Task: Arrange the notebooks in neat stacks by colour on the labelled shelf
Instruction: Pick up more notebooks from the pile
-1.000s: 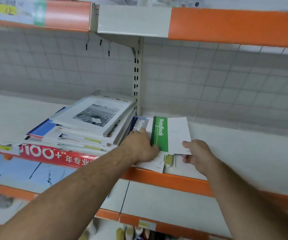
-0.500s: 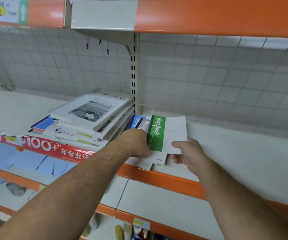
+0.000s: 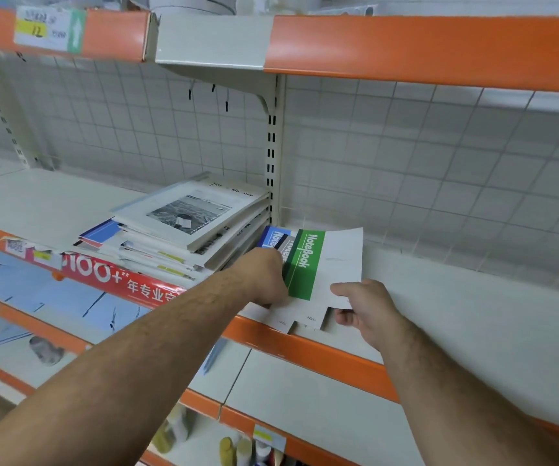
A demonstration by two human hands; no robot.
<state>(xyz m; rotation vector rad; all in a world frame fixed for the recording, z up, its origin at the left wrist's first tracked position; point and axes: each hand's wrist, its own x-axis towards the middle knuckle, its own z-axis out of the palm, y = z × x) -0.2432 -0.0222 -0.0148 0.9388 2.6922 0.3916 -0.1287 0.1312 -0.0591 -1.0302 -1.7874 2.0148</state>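
Sorting fanned notebooks (image 3: 300, 316) on shelf (image 3: 456, 317): left hand (image 3: 264, 275) gripping their left edge, right hand (image 3: 367, 306) pinching green notebook (image 3: 301, 264); next, likely lift it clear of blue notebook (image 3: 270, 234)

Fan a little wider, right thumb further in.
The blue notebook (image 3: 273, 237) at the back of the fanned notebooks (image 3: 305, 317) now shows more cover, with white letters readable; a second ago it was only a thin strip. The right hand (image 3: 367, 307) has slid left along the lower edge of the green notebook (image 3: 301, 264), with its thumb further onto the white part. The left hand (image 3: 264, 274) covers less of the green band.
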